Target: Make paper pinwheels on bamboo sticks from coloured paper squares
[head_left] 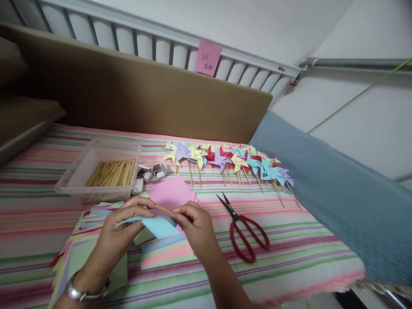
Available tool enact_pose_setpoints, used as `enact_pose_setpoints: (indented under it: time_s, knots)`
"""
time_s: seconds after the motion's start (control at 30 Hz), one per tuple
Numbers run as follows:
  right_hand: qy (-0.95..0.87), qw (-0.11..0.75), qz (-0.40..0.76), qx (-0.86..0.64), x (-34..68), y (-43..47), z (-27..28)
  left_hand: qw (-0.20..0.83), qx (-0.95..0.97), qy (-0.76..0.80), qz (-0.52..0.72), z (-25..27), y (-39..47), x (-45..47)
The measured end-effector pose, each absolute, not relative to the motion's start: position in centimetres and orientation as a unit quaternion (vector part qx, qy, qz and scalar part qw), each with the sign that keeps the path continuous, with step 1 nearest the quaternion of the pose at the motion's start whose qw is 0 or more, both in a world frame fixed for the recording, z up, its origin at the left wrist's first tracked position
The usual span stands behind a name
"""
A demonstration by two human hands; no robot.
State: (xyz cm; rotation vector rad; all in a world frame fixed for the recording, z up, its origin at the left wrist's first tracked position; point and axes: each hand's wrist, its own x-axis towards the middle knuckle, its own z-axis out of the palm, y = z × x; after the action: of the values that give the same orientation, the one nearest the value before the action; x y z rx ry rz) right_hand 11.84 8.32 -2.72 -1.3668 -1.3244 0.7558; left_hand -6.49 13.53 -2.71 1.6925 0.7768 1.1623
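Note:
My left hand (125, 221) pinches a light blue paper pinwheel (161, 227), its blades partly hidden by the fingers. A thin wooden stick (165, 209) runs from the left fingertips to my right hand (193, 219), whose thumb and forefinger are closed on its other end. Pink paper squares (172, 191) lie just behind the hands. Beneath them is a small stack of coloured paper (167, 255), and a larger, fanned pile of paper sheets (111, 268) sits under my left forearm. Scissors with red handles (243, 227) rest to the right, blades slightly apart.
A clear plastic box (72, 178) of wooden sticks (112, 174) stands at left, with small boxes of metal pins (151, 172) beside it. Finished pinwheels (222, 159) lie in a row at the back. A cardboard panel (144, 94) rises behind the striped cloth (289, 240).

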Motion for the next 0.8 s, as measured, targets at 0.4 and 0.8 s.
enact_pose_setpoints:
  time_s: [0.4, 0.8]
  knots:
    - [-0.563, 0.516, 0.311, -0.565, 11.51, 8.29, -2.45, 0.457, 0.682, 0.315, 0.476, -2.82, 13.56, -6.47]
    - [-0.567, 0.511, 0.307, -0.568, 11.45, 8.01, -1.95, 0.452, 0.679, 0.336, 0.470, -2.62, 13.36, -6.52]
